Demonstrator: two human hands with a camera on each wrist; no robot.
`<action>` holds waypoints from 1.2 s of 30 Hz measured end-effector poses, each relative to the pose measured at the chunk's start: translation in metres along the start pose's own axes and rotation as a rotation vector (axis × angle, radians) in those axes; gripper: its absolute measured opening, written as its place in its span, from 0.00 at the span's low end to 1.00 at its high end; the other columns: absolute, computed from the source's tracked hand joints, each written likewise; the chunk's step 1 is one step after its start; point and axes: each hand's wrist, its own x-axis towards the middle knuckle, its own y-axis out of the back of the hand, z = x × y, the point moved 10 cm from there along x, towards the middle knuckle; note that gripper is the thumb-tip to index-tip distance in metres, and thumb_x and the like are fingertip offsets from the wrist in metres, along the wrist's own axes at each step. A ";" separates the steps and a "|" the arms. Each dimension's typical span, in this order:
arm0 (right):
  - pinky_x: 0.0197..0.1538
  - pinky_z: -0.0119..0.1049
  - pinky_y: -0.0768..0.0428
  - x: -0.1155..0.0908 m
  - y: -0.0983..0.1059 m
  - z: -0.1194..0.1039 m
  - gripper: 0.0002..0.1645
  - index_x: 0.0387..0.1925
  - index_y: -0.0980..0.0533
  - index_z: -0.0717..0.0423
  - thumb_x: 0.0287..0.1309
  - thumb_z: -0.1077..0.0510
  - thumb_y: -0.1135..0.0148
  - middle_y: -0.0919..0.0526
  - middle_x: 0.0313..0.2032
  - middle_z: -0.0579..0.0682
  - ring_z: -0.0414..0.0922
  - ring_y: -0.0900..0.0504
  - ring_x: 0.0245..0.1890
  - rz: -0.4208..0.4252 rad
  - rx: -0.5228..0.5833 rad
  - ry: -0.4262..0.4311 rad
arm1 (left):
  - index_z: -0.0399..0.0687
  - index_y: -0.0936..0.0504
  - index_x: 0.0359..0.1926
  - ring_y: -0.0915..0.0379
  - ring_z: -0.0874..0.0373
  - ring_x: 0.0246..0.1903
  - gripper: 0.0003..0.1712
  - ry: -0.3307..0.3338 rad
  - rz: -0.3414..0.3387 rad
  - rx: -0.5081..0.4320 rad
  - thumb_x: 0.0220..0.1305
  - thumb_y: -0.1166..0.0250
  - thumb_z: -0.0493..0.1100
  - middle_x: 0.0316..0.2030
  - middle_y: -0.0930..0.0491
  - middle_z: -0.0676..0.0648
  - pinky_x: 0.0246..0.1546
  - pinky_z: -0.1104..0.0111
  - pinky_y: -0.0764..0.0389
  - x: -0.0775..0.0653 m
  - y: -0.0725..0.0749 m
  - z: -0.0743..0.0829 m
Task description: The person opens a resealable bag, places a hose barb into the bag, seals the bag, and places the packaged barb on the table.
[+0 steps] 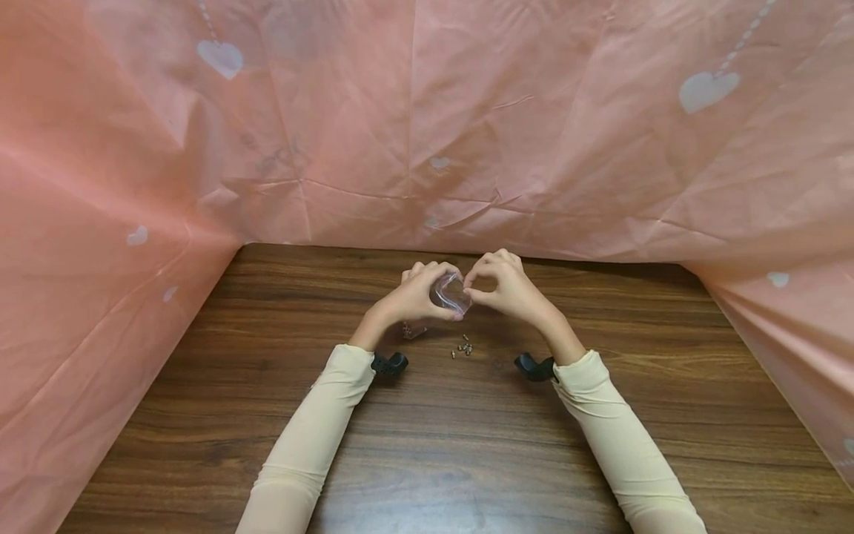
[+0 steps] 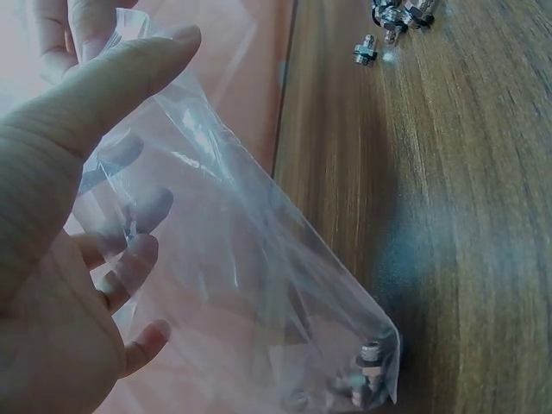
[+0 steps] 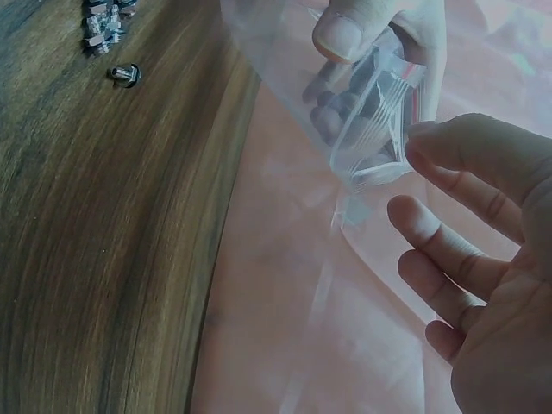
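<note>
"So, nearest first: what worries you on the desk (image 1: 427,445)?"

"The loose metal fittings (image 1: 468,348). They lie scattered toward the desk's middle, and a brushing sleeve (image 1: 610,415) could roll one away."

"And inside the clear bag (image 1: 452,291)?"

"A few more fittings (image 2: 371,358) sit in its lower corner, left of the scatter. Should it tip, they might slide to the mouth and spill. I can't tell whether that corner rests on the desk."

"Is the grip sound?"

"The left hand (image 1: 412,298) holds the bag between thumb and fingers, its mouth parted. The film looks thin and slick, so a loosened thumb could let it slip or collapse. The right hand (image 1: 510,289) pinches the lip with thumb and forefinger, its other fingers loosely bent; too hard a pull could crease or tear the film."

"Anything farther off?"

"Pink cloth (image 1: 427,148) hangs along the far edge; a fitting that rolls beneath it would be hard to find."
</note>
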 end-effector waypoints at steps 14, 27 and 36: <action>0.59 0.56 0.39 0.000 0.002 0.000 0.06 0.36 0.15 0.56 0.56 0.61 0.26 0.15 0.39 0.55 0.53 0.26 0.44 0.008 -0.002 -0.006 | 0.57 0.25 0.61 0.41 0.47 0.56 0.39 0.000 0.001 0.001 0.48 0.18 0.51 0.54 0.26 0.48 0.58 0.51 0.41 0.001 -0.003 -0.002; 0.64 0.60 0.45 -0.004 0.004 0.006 0.07 0.38 0.14 0.54 0.56 0.60 0.26 0.16 0.42 0.55 0.53 0.30 0.47 0.004 -0.024 -0.057 | 0.60 0.25 0.61 0.41 0.48 0.57 0.40 -0.001 0.021 0.016 0.47 0.17 0.53 0.53 0.27 0.49 0.59 0.51 0.41 0.000 -0.001 -0.002; 0.60 0.58 0.44 -0.012 0.005 0.006 0.06 0.36 0.14 0.54 0.55 0.60 0.26 0.17 0.41 0.54 0.51 0.33 0.45 -0.019 -0.049 -0.057 | 0.59 0.25 0.61 0.41 0.47 0.57 0.39 0.004 0.025 0.011 0.48 0.18 0.50 0.54 0.28 0.47 0.59 0.51 0.41 0.000 0.002 -0.004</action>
